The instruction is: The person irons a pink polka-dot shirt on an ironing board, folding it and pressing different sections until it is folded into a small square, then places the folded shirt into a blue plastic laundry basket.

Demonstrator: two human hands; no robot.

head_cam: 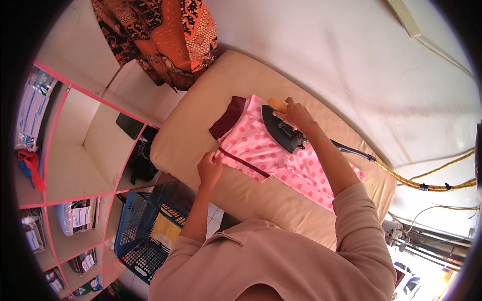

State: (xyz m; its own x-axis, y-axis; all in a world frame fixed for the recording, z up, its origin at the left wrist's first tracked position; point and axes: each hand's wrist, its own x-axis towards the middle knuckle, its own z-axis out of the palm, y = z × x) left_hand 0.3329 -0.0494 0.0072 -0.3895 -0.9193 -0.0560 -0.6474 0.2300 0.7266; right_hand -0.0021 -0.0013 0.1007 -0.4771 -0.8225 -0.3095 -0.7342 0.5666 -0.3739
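A pink polka-dot garment (244, 137) with a maroon band at one end and a maroon strip along its near edge lies on a padded ironing table (184, 128). My right hand (297, 116) grips the handle of a black steam iron (280, 129), whose soleplate is over the pink cloth; part of the handle is hidden by my fingers. At the garment's near left corner, by the maroon strip, my left hand (210, 167) pinches the cloth edge between thumb and fingers.
A yellow-wrapped hose and cable (399, 178) runs from the iron toward the right. Orange-and-black batik cloth (165, 37) hangs at the far left. Pink-edged shelves (81, 161) with plastic-wrapped packs stand left; a blue plastic basket (131, 214) is below. A white wall (308, 41) borders the table's far side.
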